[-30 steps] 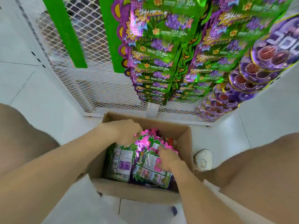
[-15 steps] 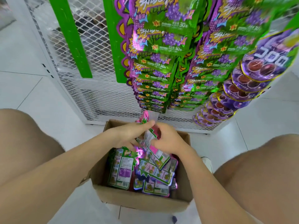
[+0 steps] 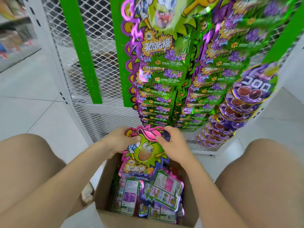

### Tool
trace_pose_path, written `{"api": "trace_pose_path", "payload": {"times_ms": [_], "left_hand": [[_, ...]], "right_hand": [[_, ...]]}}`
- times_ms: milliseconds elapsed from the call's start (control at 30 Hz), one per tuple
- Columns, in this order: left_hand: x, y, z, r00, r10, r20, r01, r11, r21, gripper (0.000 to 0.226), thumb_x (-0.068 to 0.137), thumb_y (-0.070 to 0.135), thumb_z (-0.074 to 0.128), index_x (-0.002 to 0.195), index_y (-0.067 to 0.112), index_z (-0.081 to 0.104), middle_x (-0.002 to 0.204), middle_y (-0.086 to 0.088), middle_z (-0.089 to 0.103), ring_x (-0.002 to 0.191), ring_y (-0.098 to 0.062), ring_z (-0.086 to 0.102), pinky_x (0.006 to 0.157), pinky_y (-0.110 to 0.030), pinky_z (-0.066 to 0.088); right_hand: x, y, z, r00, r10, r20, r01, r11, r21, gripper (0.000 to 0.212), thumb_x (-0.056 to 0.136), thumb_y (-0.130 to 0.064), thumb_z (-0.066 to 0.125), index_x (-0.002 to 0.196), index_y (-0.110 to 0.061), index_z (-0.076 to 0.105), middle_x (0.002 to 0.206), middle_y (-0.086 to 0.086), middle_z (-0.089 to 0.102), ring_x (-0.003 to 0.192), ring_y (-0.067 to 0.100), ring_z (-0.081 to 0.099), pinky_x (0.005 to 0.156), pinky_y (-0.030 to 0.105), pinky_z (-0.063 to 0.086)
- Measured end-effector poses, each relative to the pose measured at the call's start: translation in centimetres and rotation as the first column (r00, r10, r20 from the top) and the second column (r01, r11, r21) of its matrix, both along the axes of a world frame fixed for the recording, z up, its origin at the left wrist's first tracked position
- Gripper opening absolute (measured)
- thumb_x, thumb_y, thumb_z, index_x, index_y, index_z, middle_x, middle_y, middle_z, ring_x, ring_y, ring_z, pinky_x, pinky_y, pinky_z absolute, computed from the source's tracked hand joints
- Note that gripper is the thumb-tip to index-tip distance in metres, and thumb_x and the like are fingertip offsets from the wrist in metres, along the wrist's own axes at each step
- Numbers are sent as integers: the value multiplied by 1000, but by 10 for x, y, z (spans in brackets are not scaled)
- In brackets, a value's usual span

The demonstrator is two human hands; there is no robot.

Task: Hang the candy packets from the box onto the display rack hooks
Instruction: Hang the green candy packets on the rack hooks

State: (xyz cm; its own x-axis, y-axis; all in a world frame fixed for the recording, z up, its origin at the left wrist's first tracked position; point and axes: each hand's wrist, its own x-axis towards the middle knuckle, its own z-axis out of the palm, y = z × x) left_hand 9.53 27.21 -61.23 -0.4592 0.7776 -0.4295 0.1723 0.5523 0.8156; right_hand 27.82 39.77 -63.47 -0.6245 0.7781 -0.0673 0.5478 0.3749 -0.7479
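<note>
1. Head view: my left grip (image 3: pixel 120 143) and right grip (image 3: pixel 173 144) both pinch the top of one pink packet (image 3: pixel 145 156), upright just above the box (image 3: pixel 105 191).
2. Hung packets (image 3: pixel 162 76) crowd the rack (image 3: pixel 98 122); loose packets (image 3: pixel 162 195) fill the box, so I judge plenty remains.

The single head-worn camera looks forward and steeply down from above the person's lap, with the open cardboard box (image 3: pixel 105 186) close under the lens at bottom centre. It faces the white mesh display rack (image 3: pixel 102 119), which stands near and fills the upper frame. The left thigh (image 3: pixel 24 170) and right thigh (image 3: pixel 271 170) flank the box at the wide-angle edges.
</note>
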Motion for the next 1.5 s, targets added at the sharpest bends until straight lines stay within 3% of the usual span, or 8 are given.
{"api": "trace_pose_path", "payload": {"times_ms": [100, 300, 600, 733, 933, 1100, 1300, 1500], "left_hand": [[-14, 6, 13, 975, 116, -188, -84, 983, 166, 30, 90, 17, 83, 119, 21, 75, 108, -6, 78, 105, -27, 73, 96, -41, 58], [-40, 40, 42, 856, 421, -300, -249, 845, 474, 48, 97, 8, 65, 144, 15, 53, 141, -1, 59, 131, -19, 55, 113, -41, 45], [-51, 109, 23, 592, 727, -349, -438, 653, 618, 54, 81, 28, 90, 116, 5, 55, 117, -9, 56, 100, -11, 39, 82, -17, 25], [-51, 113, 17, 570, 748, -340, -432, 625, 650, 49, 82, 28, 90, 113, 9, 56, 116, -6, 54, 95, -11, 44, 83, -27, 41], [-62, 90, 22, 663, 661, -352, -407, 713, 571, 37, 81, 39, 90, 84, 19, 59, 77, 8, 62, 68, -14, 57, 64, -37, 46], [-74, 47, 22, 799, 456, -391, -312, 871, 380, 36, 88, 44, 84, 92, 9, 75, 75, -10, 70, 68, -26, 64, 68, -41, 53], [-71, 10, 41, 955, 294, 30, -295, 945, 143, 50, 95, 44, 75, 99, -4, 63, 73, -8, 45, 60, -21, 50, 58, -35, 53], [-67, -2, 53, 984, 167, 58, -172, 982, 84, 47, 82, 56, 84, 99, 15, 67, 105, -2, 77, 104, -26, 75, 104, -46, 56]], "right_hand": [[-8, -2, 25, 993, 80, -83, -74, 995, 73, 8, 101, -29, 67, 107, -26, 63, 95, -9, 66, 94, 19, 61, 85, 35, 48], [-32, 3, 78, 995, 80, 66, -101, 897, 430, 31, 100, -33, 68, 130, -34, 66, 105, 1, 75, 100, 26, 66, 86, 44, 56], [-50, 13, 82, 952, 116, 283, -225, 892, 393, 32, 100, -34, 65, 132, -38, 65, 118, 0, 73, 112, 28, 67, 86, 46, 59], [-51, 20, 76, 941, 98, 325, -218, 908, 358, 33, 99, -34, 67, 132, -38, 66, 119, 0, 70, 115, 26, 64, 88, 43, 58], [-50, 29, 67, 960, 198, 200, -244, 939, 241, 5, 96, -32, 72, 97, -28, 74, 86, -4, 70, 84, 23, 66, 76, 39, 55], [-55, 21, 60, 942, 310, 132, -332, 919, 213, 29, 99, -32, 67, 77, -16, 61, 67, 0, 57, 68, 22, 51, 68, 34, 48], [-64, 3, 62, 927, 362, 94, -373, 915, 153, 31, 104, -32, 59, 75, -19, 55, 69, 6, 57, 68, 29, 55, 71, 42, 51], [-75, -4, 71, 927, 375, -6, -368, 911, 187, 27, 102, -32, 63, 82, -15, 64, 69, 5, 60, 65, 20, 56, 64, 35, 40]]}}
